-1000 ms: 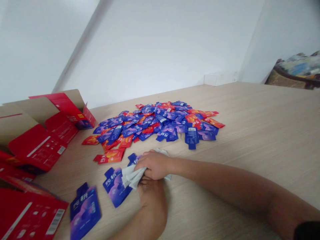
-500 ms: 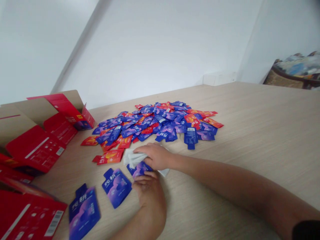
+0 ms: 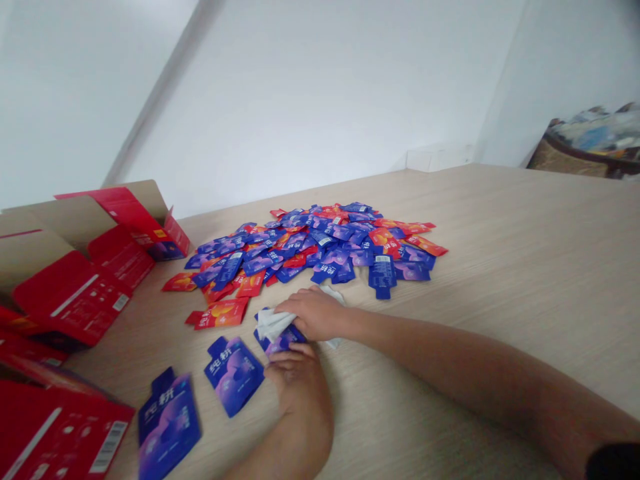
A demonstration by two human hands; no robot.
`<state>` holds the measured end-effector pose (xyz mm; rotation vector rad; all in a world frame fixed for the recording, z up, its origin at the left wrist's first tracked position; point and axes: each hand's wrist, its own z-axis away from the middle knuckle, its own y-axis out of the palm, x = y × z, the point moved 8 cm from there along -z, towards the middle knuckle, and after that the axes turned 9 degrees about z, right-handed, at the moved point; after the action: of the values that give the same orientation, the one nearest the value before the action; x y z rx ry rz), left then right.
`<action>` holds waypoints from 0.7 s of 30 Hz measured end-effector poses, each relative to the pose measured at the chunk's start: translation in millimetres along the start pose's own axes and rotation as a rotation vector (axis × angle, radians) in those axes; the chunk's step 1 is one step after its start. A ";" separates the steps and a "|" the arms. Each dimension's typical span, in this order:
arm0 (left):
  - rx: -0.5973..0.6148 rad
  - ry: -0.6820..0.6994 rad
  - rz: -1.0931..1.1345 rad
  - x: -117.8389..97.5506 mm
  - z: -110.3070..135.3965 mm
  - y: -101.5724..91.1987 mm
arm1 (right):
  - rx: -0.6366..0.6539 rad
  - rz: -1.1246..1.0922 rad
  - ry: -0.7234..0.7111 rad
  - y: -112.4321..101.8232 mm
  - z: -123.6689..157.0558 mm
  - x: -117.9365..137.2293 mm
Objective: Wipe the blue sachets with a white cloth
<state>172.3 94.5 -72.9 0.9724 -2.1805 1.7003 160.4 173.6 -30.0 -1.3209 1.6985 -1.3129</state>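
A blue and purple sachet [image 3: 281, 344] lies flat on the table between my hands. My left hand [image 3: 296, 373] has its fingers bent over the sachet's lower end, pinning it; the thumb side is partly hidden. My right hand [image 3: 317, 315] is closed on a folded white cloth [image 3: 273, 325], whose front part lies over the sachet's upper portion. More of the white material shows behind and beneath this hand. Just left are two more flat blue sachets, a middle one [image 3: 233, 377] and a nearer one [image 3: 169, 427].
A broad pile of blue and red sachets [image 3: 300, 247] spreads over the table beyond my hands. One red sachet [image 3: 223, 313] lies at its near edge. Opened red cartons [image 3: 75, 300] line the left side. A white box [image 3: 435, 159] stands against the wall.
My right hand has slid the cloth slightly right across the sachet, and more white material shows behind the hand. My left hand stays nearly in place.
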 end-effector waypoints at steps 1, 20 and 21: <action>0.005 -0.001 -0.002 0.2 0.1 0.5 | -0.025 -0.016 0.008 -4.1 0.4 0.0; -0.046 -0.014 -0.067 0.3 1.8 -3.0 | -0.054 0.001 0.003 -0.5 0.1 -6.7; -0.055 -0.016 -0.073 0.7 1.9 -3.5 | -0.079 -0.017 0.004 -4.4 0.7 -5.8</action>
<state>174.3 92.1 -70.4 1.0421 -2.1615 1.5976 164.4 178.8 -26.7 -1.3806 1.7613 -1.2699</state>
